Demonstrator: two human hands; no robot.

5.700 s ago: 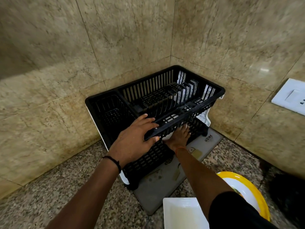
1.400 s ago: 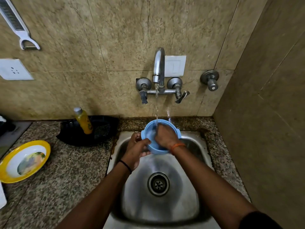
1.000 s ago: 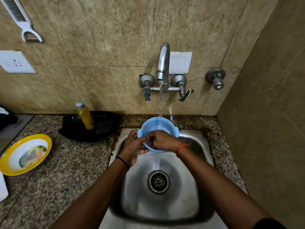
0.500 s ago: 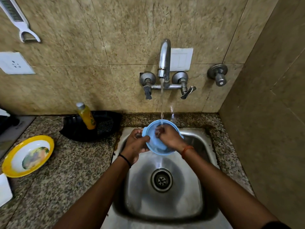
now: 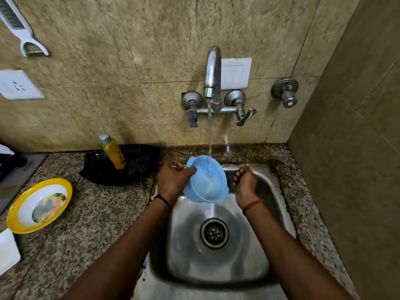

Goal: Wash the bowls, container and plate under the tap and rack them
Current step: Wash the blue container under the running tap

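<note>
here, 1 left hand [image 5: 173, 180] pinches the rim of a light, wet, likely slippery blue plastic bowl [image 5: 205, 180] under the tap [image 5: 213, 70], while the right hand [image 5: 245, 182] hangs loosely curled, holding nothing.

It was a home kitchen; a steel sink [image 5: 279, 191] with a round drain [image 5: 214, 233] sat sunk in a speckled granite counter [image 5: 91, 224], and a wall-mounted tap [image 5: 213, 83] ran water above it; beige stone tiles [image 5: 108, 50] covered the walls; a peeler [image 5: 23, 33] hung at upper left, near a white socket [image 5: 18, 85]; a yellow-rimmed plate [image 5: 39, 205] and a yellow bottle [image 5: 113, 151] stood on the counter.
</note>
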